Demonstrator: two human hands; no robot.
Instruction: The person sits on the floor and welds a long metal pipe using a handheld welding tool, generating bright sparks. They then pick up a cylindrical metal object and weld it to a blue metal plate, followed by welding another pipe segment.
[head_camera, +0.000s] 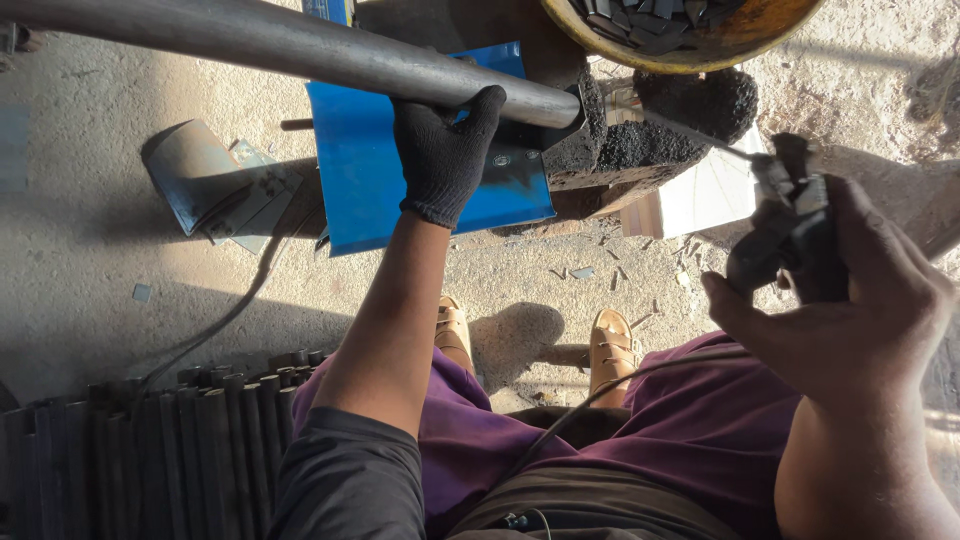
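1. So, a long grey metal pipe (300, 45) is being gripped from above by the left hand (440, 150), which is covered by a black glove; the fingers are being curled tight over it, near the pipe's right end.
2. That end is being rested against a crusty black block (640, 140), just in front of a blue metal sheet (360, 180).
3. Off to the right, well apart from the pipe, a dark electrode holder (795, 240) is being clasped by the bare right hand (850, 310), fingers wrapped shut round its handle.
4. A thin rod (700, 135) is being pointed from the holder toward the pipe's end.
5. More dark pipes (150, 450) are being kept stacked at lower left.
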